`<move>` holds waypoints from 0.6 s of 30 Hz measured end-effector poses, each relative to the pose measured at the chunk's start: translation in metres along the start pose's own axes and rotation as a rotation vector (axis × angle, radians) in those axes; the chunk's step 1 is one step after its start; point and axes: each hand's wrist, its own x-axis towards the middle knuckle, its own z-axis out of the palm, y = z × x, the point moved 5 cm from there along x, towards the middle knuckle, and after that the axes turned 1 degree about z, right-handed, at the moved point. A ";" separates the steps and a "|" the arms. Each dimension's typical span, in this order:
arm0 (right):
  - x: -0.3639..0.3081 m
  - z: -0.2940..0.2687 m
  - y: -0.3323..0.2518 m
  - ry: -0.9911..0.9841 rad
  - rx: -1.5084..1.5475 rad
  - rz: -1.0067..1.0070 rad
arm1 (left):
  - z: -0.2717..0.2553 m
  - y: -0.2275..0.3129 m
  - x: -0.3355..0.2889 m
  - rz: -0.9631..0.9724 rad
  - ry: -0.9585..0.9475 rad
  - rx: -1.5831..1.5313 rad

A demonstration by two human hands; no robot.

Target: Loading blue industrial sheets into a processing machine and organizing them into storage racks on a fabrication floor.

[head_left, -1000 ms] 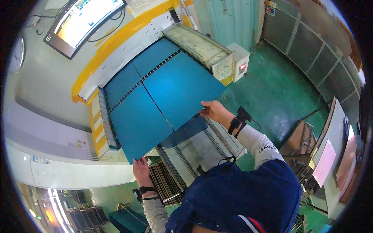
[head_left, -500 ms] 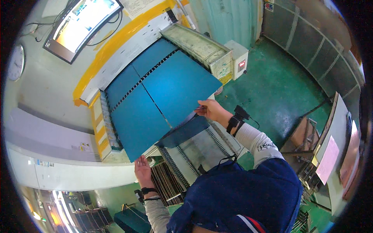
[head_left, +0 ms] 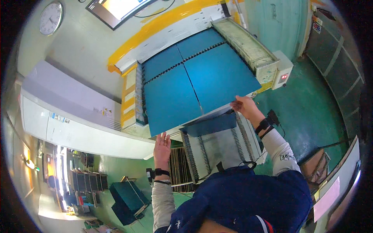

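Observation:
Two blue flat panels lie side by side on the conveyor, a left panel [head_left: 171,97] and a right panel [head_left: 223,73], with a narrow gap between them. My left hand [head_left: 162,149] is at the near edge of the left panel, fingers stretched out, fingertips by its edge. At the near edge of the right panel, my right hand [head_left: 246,108] has thumb and fingers closed on the rim. Below the panels' front edge, a dark blue sheet [head_left: 210,126] stands in a slotted rack [head_left: 221,149] close to my body.
Further blue panels [head_left: 204,40] lie beyond a row of black rollers [head_left: 163,73]. A control box [head_left: 281,70] with a red display is on the conveyor's right. Left stands a long white cabinet [head_left: 85,130]. Stacked dark sheets [head_left: 126,202] sit on a floor stand.
My view has swung, so the conveyor sits further right and higher. Both hands remain by the panels' near edges; the left fingers look straighter.

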 end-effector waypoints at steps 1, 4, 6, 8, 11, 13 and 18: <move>0.002 0.000 0.000 0.005 0.014 -0.004 | -0.001 0.000 -0.001 -0.007 0.034 0.002; 0.004 0.001 0.000 0.011 0.004 -0.014 | 0.005 -0.001 -0.001 0.002 -0.047 0.024; 0.005 0.001 -0.001 0.013 -0.032 -0.018 | 0.004 -0.002 -0.002 -0.009 -0.023 0.024; 0.007 0.001 -0.002 0.019 -0.018 -0.005 | 0.004 -0.005 -0.004 -0.020 -0.017 0.031; 0.010 0.002 -0.001 0.009 -0.010 -0.004 | 0.006 -0.010 -0.009 -0.018 -0.065 0.041; 0.013 0.001 -0.001 0.017 -0.037 -0.017 | 0.003 -0.016 -0.014 -0.023 -0.073 0.071; 0.019 0.003 -0.003 0.020 -0.070 -0.030 | -0.023 -0.042 -0.028 -0.092 0.020 0.053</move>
